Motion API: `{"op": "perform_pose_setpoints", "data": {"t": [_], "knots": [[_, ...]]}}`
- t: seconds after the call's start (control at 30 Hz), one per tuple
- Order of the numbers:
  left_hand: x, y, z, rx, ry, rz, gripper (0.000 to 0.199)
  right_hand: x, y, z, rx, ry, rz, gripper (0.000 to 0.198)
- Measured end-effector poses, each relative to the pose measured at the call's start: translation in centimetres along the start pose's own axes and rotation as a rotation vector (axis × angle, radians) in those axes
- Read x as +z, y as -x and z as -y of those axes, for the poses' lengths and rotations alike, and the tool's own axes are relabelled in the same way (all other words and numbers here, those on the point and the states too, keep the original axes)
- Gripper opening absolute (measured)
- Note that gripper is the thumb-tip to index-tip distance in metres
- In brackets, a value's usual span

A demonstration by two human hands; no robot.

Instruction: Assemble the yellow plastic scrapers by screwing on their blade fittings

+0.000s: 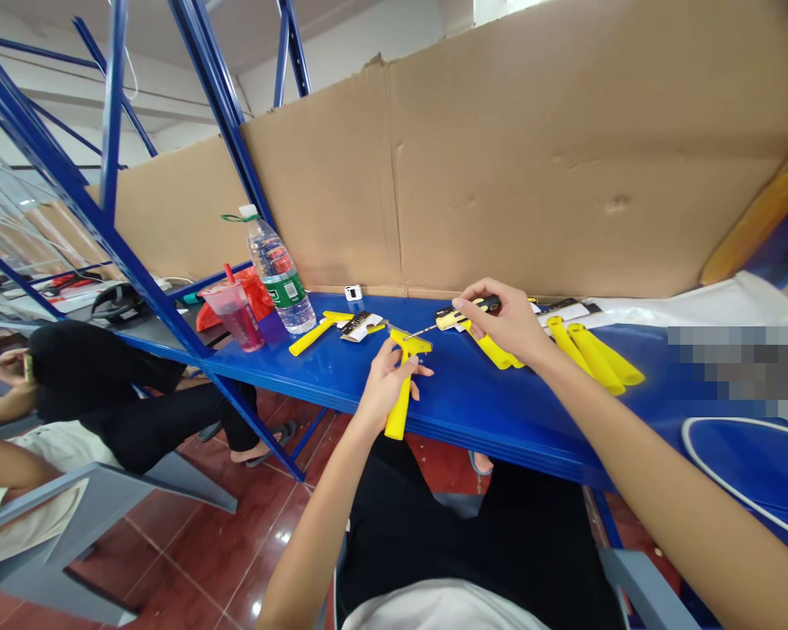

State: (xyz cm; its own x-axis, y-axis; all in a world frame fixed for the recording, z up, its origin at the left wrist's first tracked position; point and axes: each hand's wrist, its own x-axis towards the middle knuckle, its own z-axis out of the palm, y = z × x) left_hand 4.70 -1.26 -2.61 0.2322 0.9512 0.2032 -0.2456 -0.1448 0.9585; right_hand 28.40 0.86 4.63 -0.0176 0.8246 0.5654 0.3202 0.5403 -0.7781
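My left hand [389, 378] is closed around a yellow T-shaped scraper [399, 409], held over the front edge of the blue table with its handle pointing down. My right hand [504, 317] grips a screwdriver [449, 318] with a yellow and black handle. The shaft slants down to the left, and its tip is at the scraper's head; whether it sits in a screw is too small to tell. Behind the left hand lie another yellow scraper [313, 336] and a black-and-white card [361, 326]. Several yellow handles [594, 354] lie right of my right hand.
On the blue table [269, 372] stand a water bottle [282, 276] and a pink cup [237, 319] at the left. A small white object [353, 293] lies near the cardboard wall [531, 157]. White plastic [689, 302] and a white cable [689, 446] are at the right. Another person sits left.
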Motion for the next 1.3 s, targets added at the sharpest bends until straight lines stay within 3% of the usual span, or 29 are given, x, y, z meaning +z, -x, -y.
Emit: {"op": "perform_pose_setpoints", "data": {"t": [0.13,0.3,0.43,0.57,0.7,0.87,1.0,1.1,1.3], "knots": [[0.0,0.0,0.0,0.001,0.007,-0.010,0.054,0.0,0.0,-0.1,-0.094,-0.041,-0.005,0.043],[0.2,0.1,-0.2,0.005,0.004,-0.001,0.055,0.0,0.0,-0.2,0.013,-0.029,-0.013,0.041],[0.2,0.0,-0.1,0.002,0.008,-0.017,0.056,0.0,0.0,-0.4,-0.079,-0.055,-0.027,0.041],[0.1,0.0,-0.1,0.002,0.017,-0.005,0.059,0.0,0.0,-0.4,0.011,-0.032,-0.001,0.039],[0.2,0.1,-0.1,0.008,0.031,-0.018,0.061,0.1,0.0,-0.2,-0.089,-0.078,-0.007,0.039],[0.3,0.1,0.0,0.010,0.055,-0.025,0.062,0.3,-0.1,-0.5,0.015,-0.059,0.010,0.042],[0.4,0.1,0.0,-0.005,0.063,-0.048,0.065,0.4,-0.2,-1.1,-0.096,-0.088,0.037,0.037],[0.4,0.1,0.0,-0.002,0.062,-0.046,0.064,0.5,-0.1,-1.3,-0.047,-0.059,0.032,0.035],[0.4,0.0,0.1,0.000,0.052,-0.046,0.064,0.7,0.0,-0.9,-0.093,-0.130,-0.001,0.051]]}}
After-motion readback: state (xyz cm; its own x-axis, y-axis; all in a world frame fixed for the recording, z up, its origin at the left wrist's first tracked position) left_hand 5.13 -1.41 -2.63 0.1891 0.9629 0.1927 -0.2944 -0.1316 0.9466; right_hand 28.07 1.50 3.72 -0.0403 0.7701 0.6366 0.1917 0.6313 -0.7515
